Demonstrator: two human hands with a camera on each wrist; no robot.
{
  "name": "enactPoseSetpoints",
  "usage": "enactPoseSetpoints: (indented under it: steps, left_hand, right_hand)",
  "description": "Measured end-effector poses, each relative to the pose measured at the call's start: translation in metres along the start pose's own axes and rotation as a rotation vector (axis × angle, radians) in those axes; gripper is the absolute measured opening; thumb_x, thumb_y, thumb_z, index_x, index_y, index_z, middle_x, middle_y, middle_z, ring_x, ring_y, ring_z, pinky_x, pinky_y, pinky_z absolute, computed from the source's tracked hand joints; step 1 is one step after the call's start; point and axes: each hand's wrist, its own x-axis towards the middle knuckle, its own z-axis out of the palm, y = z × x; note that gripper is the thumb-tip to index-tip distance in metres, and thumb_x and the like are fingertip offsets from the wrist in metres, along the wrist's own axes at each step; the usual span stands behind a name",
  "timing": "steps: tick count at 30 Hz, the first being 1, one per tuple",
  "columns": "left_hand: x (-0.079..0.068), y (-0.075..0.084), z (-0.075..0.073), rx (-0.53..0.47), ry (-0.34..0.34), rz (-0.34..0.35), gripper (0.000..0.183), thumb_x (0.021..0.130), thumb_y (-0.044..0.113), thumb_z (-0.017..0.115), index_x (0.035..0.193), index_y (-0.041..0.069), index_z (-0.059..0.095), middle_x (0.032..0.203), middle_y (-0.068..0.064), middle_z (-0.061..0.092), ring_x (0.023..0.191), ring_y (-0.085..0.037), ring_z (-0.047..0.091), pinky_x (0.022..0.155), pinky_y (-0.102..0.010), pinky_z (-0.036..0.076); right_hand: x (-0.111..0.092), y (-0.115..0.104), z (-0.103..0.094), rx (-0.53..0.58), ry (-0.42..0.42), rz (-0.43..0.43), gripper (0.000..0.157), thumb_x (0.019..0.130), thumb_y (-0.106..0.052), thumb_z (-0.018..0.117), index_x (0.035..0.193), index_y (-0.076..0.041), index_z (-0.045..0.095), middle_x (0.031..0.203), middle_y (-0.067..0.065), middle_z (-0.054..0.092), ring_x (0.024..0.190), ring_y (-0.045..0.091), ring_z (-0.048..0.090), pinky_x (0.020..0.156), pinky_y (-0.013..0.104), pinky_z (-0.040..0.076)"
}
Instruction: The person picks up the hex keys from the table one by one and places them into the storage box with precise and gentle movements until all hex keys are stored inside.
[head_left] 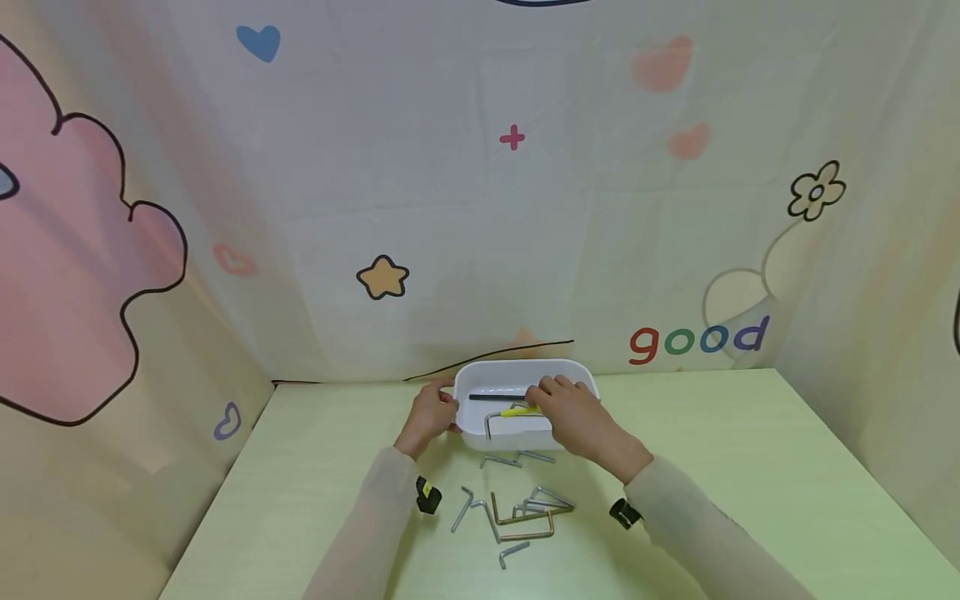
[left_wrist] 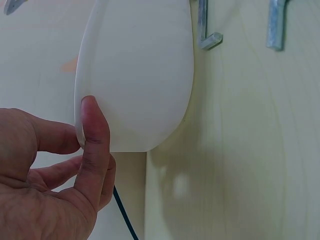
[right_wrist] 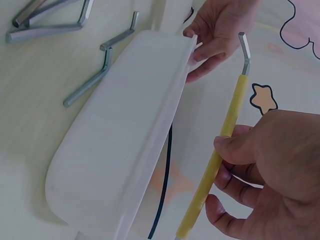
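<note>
A white plastic bin [head_left: 517, 439] stands at the back of the table. My left hand [head_left: 430, 414] pinches its left rim, thumb on the outer wall in the left wrist view. Above the bin, my right hand [head_left: 581, 417] holds a hex key with a yellow sleeve [right_wrist: 215, 160], thumb and fingers around the sleeve. The key's bare bent end points left toward my left hand. Inside the bin lies a long black rod [head_left: 495, 397]; my right hand covers its right part. Just in front of the bin are two silver hex keys [head_left: 502, 461] [head_left: 536, 457].
Nearer me on the pale wooden table [head_left: 315, 492] lies a loose pile of several silver and bronze hex keys [head_left: 525, 536]. One silver key [head_left: 462, 510] lies at the pile's left. A printed curtain [head_left: 450, 183] hangs right behind the bin.
</note>
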Motion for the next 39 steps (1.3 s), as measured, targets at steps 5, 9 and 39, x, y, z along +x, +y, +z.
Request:
enactPoseSetpoints:
  steps: [5,9,39]
  left_hand:
    - [-0.002,0.002,0.000,-0.003,0.001,-0.001,0.047,0.091,-0.003,0.052,0.138,-0.002,0.050,0.096,-0.013,0.057,0.068,-0.019,0.059,0.055,-0.027,0.059]
    - [-0.004,0.005,-0.001,0.001,0.001,-0.003,0.048,0.091,-0.003,0.051,0.138,-0.001,0.049,0.095,-0.012,0.057,0.070,-0.021,0.060,0.056,-0.028,0.060]
    - [-0.001,0.002,0.000,0.014,0.003,0.004,0.047,0.093,-0.001,0.054,0.139,-0.002,0.048,0.096,-0.013,0.057,0.068,-0.019,0.059,0.058,-0.031,0.061]
  right_hand:
    - [0.009,0.006,0.000,-0.017,-0.013,0.003,0.026,0.087,0.003,0.064,0.106,-0.014,0.061,0.097,0.002,0.059,0.089,0.022,0.054,0.061,0.029,0.039]
    - [0.017,0.011,0.001,-0.037,-0.018,0.007,0.023,0.090,0.002,0.062,0.106,-0.014,0.061,0.097,0.002,0.060,0.091,0.023,0.057,0.062,0.032,0.044]
    - [0.062,0.037,0.026,0.050,-0.238,0.140,0.029,0.088,0.005,0.062,0.111,-0.014,0.062,0.126,0.008,0.058,0.109,0.029,0.058,0.087,0.052,0.053]
